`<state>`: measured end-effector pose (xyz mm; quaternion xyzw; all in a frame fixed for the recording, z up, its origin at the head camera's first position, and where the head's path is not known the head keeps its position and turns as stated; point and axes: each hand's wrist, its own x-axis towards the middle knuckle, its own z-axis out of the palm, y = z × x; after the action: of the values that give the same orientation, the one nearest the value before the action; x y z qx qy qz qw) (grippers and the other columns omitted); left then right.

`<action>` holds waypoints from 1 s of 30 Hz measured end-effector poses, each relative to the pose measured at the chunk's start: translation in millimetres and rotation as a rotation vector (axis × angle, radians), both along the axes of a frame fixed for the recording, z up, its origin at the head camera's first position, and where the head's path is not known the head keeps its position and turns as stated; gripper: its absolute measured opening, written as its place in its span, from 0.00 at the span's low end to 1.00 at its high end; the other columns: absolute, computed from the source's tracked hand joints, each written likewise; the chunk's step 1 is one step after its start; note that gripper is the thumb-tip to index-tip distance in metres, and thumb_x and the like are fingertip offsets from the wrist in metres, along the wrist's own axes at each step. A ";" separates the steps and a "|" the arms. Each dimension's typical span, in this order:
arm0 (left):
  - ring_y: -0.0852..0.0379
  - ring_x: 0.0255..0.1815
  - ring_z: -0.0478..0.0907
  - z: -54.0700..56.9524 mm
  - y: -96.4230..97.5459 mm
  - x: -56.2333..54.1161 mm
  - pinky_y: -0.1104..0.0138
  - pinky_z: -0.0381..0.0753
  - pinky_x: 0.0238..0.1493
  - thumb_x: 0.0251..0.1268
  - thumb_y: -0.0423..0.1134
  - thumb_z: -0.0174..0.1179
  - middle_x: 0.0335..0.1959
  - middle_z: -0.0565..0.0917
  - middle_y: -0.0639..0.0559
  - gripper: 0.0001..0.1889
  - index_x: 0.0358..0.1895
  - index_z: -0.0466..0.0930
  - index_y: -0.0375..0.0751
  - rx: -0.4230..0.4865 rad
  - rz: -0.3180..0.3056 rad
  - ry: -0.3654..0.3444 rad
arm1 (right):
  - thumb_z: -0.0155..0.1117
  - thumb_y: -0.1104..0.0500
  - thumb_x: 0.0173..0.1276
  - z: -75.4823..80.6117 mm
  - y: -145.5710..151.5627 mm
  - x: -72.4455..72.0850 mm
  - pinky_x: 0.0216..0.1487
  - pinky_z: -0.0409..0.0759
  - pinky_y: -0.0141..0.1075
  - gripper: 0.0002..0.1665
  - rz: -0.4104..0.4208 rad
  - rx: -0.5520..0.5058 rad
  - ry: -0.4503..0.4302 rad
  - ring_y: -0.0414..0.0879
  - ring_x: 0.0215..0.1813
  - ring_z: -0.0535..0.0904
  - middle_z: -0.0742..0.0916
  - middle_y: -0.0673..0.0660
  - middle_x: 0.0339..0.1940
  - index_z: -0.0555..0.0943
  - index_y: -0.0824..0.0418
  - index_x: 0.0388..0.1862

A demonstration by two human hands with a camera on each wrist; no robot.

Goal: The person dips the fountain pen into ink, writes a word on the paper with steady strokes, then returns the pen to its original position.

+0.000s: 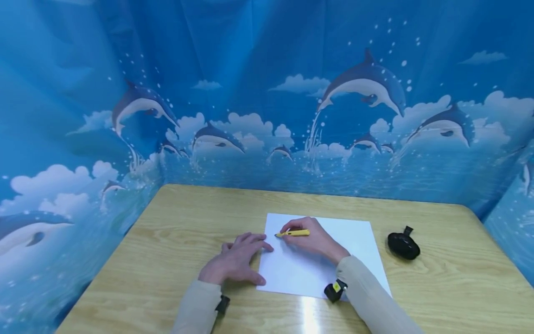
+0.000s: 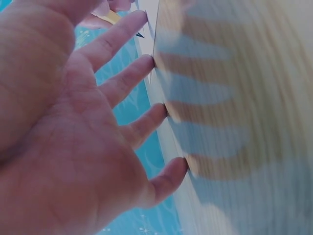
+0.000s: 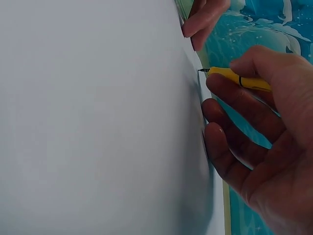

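A white sheet of paper [image 1: 342,273] lies on the wooden table. My right hand [image 1: 310,239] pinches a yellow fountain pen [image 1: 298,232] between thumb and fingers, its dark nib right at the sheet's upper left part. In the right wrist view the pen [image 3: 252,83] points away from the palm, and the other fingers curl loosely close over the paper [image 3: 98,117]. My left hand [image 1: 239,260] is spread at the left edge of the sheet, with the thumb and a fingertip on the paper. The left wrist view shows the fingertips of this hand [image 2: 93,122] resting down on the surface.
To the right of the sheet sits a glossy black rounded object [image 1: 403,246] with a short tab. The wooden tabletop [image 1: 187,222] reaches back to a blue curtain [image 1: 267,93] printed with dolphins, which also hangs along both sides.
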<state>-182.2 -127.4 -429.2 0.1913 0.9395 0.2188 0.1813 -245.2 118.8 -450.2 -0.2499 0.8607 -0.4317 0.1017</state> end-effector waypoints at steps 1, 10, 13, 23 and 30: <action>0.36 0.83 0.49 0.3 0.4 0.0 0.22 0.52 0.70 0.48 0.54 0.78 0.81 0.62 0.53 0.37 0.66 0.76 0.61 -0.001 0.002 0.000 | 0.67 0.56 0.69 -0.3 -0.2 0.0 0.56 0.84 0.41 0.09 -0.002 0.001 0.003 0.43 0.50 0.87 0.92 0.48 0.44 0.89 0.52 0.46; 0.37 0.83 0.52 2.9 2.8 0.3 0.22 0.53 0.69 0.46 0.53 0.79 0.81 0.63 0.52 0.38 0.65 0.76 0.61 -0.018 0.008 0.013 | 0.67 0.56 0.68 -1.8 -0.6 0.1 0.55 0.84 0.42 0.10 -0.006 -0.006 -0.002 0.42 0.48 0.86 0.92 0.48 0.44 0.90 0.52 0.46; 0.37 0.83 0.52 2.8 3.3 0.2 0.22 0.53 0.69 0.46 0.54 0.79 0.81 0.63 0.53 0.38 0.65 0.76 0.62 -0.018 0.011 0.007 | 0.67 0.57 0.69 -1.9 -0.4 0.0 0.55 0.84 0.43 0.09 -0.004 -0.003 0.002 0.43 0.49 0.87 0.92 0.48 0.44 0.89 0.52 0.46; 0.38 0.82 0.53 5.1 6.0 1.6 0.22 0.53 0.69 0.44 0.53 0.80 0.81 0.62 0.53 0.38 0.65 0.76 0.61 -0.032 0.028 0.003 | 0.67 0.55 0.68 -1.6 2.4 2.3 0.56 0.84 0.43 0.09 -0.037 0.008 -0.009 0.43 0.50 0.87 0.92 0.48 0.45 0.89 0.50 0.45; 0.38 0.83 0.52 5.9 6.7 2.5 0.22 0.53 0.69 0.45 0.53 0.79 0.81 0.62 0.53 0.38 0.64 0.76 0.61 -0.027 0.031 -0.006 | 0.67 0.56 0.67 -1.5 5.6 3.9 0.57 0.84 0.46 0.09 -0.046 0.005 0.008 0.44 0.49 0.87 0.92 0.49 0.44 0.89 0.52 0.44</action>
<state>-179.7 -120.7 -423.3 0.1737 0.9447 0.2092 0.1833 -241.4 124.5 -451.7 -0.2316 0.8677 -0.4308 0.0888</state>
